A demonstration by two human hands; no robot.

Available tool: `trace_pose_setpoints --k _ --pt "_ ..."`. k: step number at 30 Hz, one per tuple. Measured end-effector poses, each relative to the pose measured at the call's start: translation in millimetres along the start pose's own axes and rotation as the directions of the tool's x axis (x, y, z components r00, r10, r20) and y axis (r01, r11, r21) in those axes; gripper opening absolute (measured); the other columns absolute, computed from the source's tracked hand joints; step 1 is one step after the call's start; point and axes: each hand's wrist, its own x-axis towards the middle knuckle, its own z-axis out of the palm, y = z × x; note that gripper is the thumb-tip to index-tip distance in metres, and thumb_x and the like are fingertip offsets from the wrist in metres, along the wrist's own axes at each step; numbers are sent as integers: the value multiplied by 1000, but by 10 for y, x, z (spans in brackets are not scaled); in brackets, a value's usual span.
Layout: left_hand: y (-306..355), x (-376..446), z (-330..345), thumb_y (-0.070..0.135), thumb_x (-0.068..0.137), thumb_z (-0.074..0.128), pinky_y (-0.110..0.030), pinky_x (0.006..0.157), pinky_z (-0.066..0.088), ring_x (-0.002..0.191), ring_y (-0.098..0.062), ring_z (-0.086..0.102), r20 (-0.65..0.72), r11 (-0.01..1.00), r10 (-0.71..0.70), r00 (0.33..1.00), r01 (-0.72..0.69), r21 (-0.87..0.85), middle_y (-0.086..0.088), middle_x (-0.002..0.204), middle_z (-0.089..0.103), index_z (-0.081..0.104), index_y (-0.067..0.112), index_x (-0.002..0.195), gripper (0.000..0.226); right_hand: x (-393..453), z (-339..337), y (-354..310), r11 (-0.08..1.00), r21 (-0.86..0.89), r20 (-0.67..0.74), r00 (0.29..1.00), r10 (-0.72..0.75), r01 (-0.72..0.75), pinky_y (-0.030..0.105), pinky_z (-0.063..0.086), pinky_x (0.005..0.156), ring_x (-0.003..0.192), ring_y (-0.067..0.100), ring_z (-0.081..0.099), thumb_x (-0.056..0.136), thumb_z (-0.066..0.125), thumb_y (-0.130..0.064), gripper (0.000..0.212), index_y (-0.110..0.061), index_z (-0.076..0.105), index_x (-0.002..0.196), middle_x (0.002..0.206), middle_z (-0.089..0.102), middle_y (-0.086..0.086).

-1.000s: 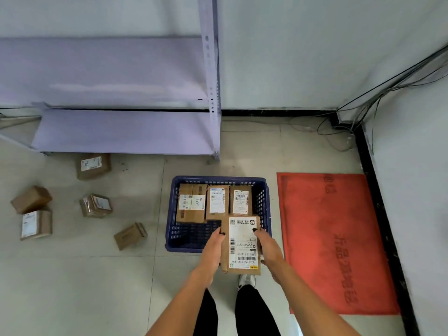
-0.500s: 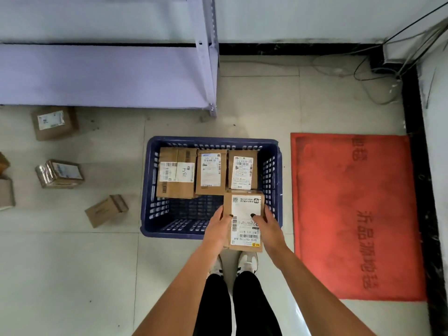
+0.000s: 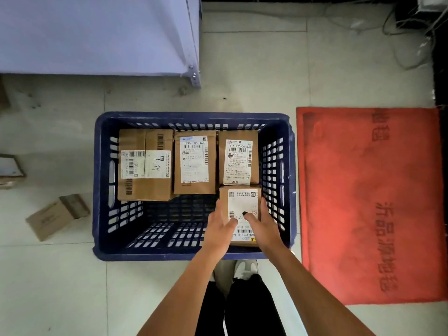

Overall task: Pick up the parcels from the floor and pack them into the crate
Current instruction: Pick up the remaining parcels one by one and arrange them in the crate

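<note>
Tile floor [image 3: 254,69] bears crate [image 3: 194,253], red mat [image 3: 363,190]; both hands clasp parcel [image 3: 242,202].

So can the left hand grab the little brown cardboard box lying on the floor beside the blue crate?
Probably not yet: the left hand grips a labelled parcel inside the crate, whose wall blocks the floor box.

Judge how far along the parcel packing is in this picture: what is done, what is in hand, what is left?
Done: three parcels lie in a row along the far wall of the blue crate. In hand: both hands, left and right, hold a fourth parcel in the crate's near right corner. Left: a plain box and a labelled parcel at the picture's left edge remain on the floor.
</note>
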Motion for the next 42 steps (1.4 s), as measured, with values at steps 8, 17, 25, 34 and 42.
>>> trace_pose_setpoints --k 8,17,25,34,42 --pt "-43 347 39 19 93 43 -29 93 28 133 -25 33 16 1000 -7 1000 7 -3 -9 142 35 20 32 147 60 359 58 59 999 -13 25 999 40 -40 17 46 64 96 15 60 93 49 -26 77 -32 -1 150 132 55 3" --pt "-153 430 110 14 91 45 -28 99 27 130 -18 34 -6 994 -6 1000 6 -106 0 131 37 26 31 145 60 450 130 150 999 -43 2 1000 28 -28 31 37 100 125 22 48 90 53 -26 82 -34 -2 150 147 42 3" --pt "-154 316 4 24 94 45 -36 110 29 139 -26 33 -23 980 -136 990 131 -147 -7 154 30 11 28 151 66 229 -17 -56 996 -36 -57 995 78 -80 31 53 76 107 28 62 89 55 -25 86 -32 -6 150 141 47 13" --pt "148 -1429 -600 7 90 54 -43 110 36 131 -27 43 -123 933 -241 963 195 -304 -11 147 39 36 20 143 56 -1721 -329 -560 996 -40 22 997 79 -78 25 38 90 104 18 51 87 61 -14 62 -18 35 143 127 54 8" --pt "647 -3504 -1233 8 88 58 -36 105 41 124 -26 50 -126 947 0 992 -40 -319 -12 135 51 40 19 139 56 -3773 -163 -1148 996 -7 80 993 -86 87 24 35 87 106 21 51 85 61 -9 62 -16 36 141 115 52 9"
